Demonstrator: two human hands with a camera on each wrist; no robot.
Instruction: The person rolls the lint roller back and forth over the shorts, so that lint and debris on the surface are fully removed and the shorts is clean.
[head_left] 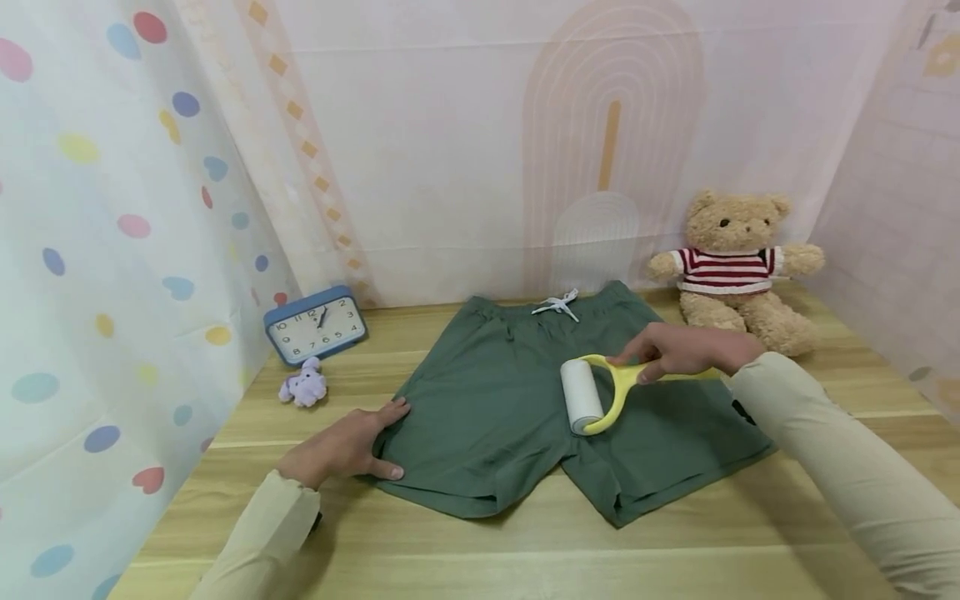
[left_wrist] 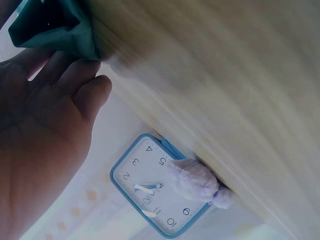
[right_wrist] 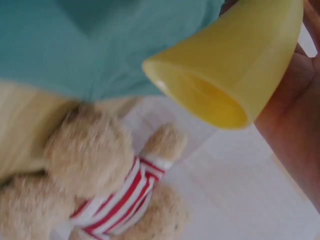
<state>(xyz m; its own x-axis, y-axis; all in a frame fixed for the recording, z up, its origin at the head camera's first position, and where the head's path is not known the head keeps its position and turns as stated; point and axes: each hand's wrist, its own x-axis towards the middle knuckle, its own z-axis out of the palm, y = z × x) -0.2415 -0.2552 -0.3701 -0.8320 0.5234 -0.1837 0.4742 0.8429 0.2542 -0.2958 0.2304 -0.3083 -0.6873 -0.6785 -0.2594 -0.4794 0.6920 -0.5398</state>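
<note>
Dark green shorts [head_left: 480, 400] lie spread flat on the wooden table, their white drawstring [head_left: 557, 305] at the far waistband. My right hand [head_left: 678, 348] grips the yellow handle [head_left: 632, 372] of a lint roller, whose white roll [head_left: 581, 396] sits on the middle of the shorts near the crotch. The handle's hollow end [right_wrist: 215, 100] shows in the right wrist view. My left hand [head_left: 352, 446] rests at the left edge of the shorts, thumb and fingers spread on the fabric. In the left wrist view, the fingertips [left_wrist: 92, 92] touch the green leg opening [left_wrist: 55, 32].
A blue-framed clock [head_left: 318, 327] stands at the back left, with a small purple plush toy [head_left: 304, 385] in front of it. At the back right a teddy bear [head_left: 735, 271] in a striped shirt sits close beyond the right hand. Curtains hang behind and at both sides.
</note>
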